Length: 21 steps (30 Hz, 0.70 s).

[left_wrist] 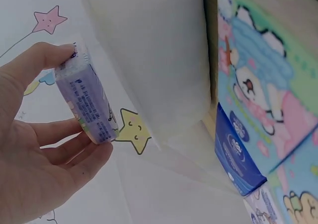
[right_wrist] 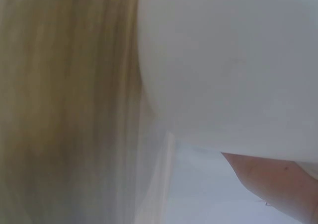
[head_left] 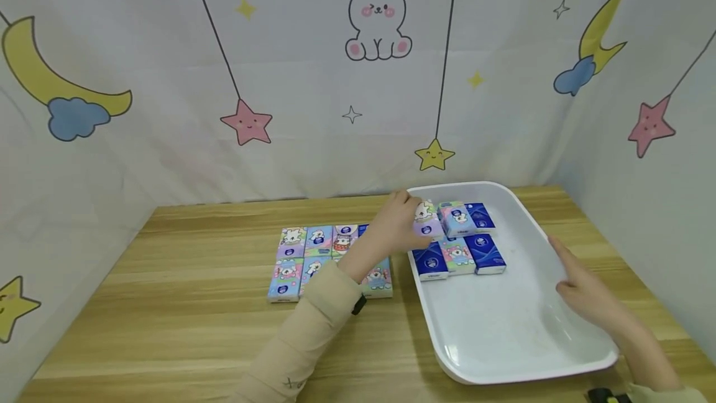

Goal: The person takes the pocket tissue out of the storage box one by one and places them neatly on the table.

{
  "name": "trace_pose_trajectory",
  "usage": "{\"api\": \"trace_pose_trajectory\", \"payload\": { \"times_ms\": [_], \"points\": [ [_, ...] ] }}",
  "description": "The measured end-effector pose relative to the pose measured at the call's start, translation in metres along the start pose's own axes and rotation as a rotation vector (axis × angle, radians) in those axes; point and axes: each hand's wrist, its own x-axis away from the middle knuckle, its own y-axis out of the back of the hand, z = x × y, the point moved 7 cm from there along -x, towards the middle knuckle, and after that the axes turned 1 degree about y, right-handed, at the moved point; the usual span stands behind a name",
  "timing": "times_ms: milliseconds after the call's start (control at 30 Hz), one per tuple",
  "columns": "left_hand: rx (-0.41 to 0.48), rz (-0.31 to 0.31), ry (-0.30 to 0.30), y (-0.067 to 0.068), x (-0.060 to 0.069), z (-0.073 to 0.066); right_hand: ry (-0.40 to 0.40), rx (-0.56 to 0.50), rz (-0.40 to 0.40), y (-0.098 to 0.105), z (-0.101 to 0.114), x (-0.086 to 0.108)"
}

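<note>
My left hand point(head_left: 398, 222) pinches a small purple tissue pack point(left_wrist: 87, 100), thumb at one end and fingertips at the other. In the head view this pack is over the back left part of the white tray point(head_left: 520, 328). Inside the tray lie several tissue packs; a blue one point(head_left: 488, 254) and a cartoon-printed one point(head_left: 458, 255) sit side by side. Behind them, a light-blue pack point(head_left: 457, 219) appears raised, overlapping its neighbours. My right hand point(head_left: 593, 297) holds the tray's right rim; the right wrist view shows only part of a finger point(right_wrist: 273, 184) beyond the tray wall.
Left of the tray, two rows of tissue packs point(head_left: 291, 244) lie on the wooden table point(head_left: 168, 303), partly hidden by my left forearm. A white cloth backdrop point(head_left: 313, 160) with cartoon prints rises behind the table and along both sides.
</note>
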Motion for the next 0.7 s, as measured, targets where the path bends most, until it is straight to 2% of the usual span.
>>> {"api": "trace_pose_trajectory", "payload": {
  "times_ms": [167,367,533,700],
  "points": [
    [0.019,-0.016,-0.003,0.005,0.021,-0.003,0.001,-0.005,0.004,0.000,0.001,0.000],
    [0.066,-0.070,-0.039,0.012,0.046,-0.004,0.026,0.012,-0.017,0.001,0.001,0.001],
    [0.040,-0.101,-0.036,0.018,0.068,-0.003,-0.003,0.008,0.003,0.001,0.000,0.001],
    [0.029,-0.095,-0.038,0.019,0.088,0.000,-0.018,0.003,0.012,0.000,0.001,0.000]
  ]
}}
